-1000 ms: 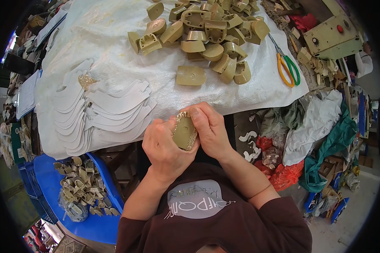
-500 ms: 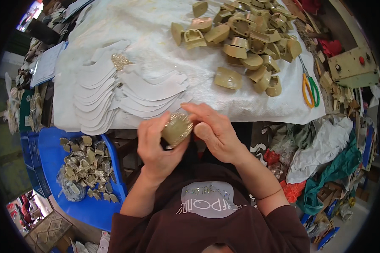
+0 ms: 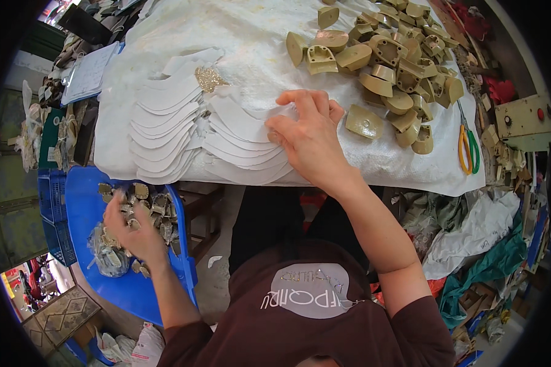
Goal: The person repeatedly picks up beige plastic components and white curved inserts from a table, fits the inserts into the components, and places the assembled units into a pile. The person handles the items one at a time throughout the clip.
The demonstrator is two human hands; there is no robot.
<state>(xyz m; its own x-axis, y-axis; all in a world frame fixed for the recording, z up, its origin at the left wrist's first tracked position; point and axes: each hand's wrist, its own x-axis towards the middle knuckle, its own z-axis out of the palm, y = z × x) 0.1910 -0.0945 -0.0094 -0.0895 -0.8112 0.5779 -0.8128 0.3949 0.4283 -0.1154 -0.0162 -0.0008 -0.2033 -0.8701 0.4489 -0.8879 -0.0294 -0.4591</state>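
Note:
My left hand [image 3: 134, 229] is over the blue chair seat at the left, slightly blurred, its fingers apart and holding nothing visible. Just beneath it lie several glitter-covered shoe heels [image 3: 165, 203], part of the pile hidden by the hand. On the table, my right hand [image 3: 309, 137] has its fingers bent, with thumb and forefinger pinched at the right end of a white curved piece [image 3: 236, 119]. That piece tops a fanned row; a second row of white curved pieces [image 3: 162, 131] lies to its left. One piece [image 3: 211, 79] shows its gold glitter face.
Bare tan shoe heels [image 3: 398, 64] are heaped at the far right of the white-covered table [image 3: 257, 40]. Scissors [image 3: 468, 147] with orange and green handles lie near its right edge. The blue chair [image 3: 138, 306] also holds a clear plastic bag [image 3: 108, 257]. Plastic bags [image 3: 465, 229] crowd the lower right.
The glitter-covered heel has left my hands. My left hand has moved down-left from the middle to the blue chair and opened; my right hand has moved forward onto the white curved pieces.

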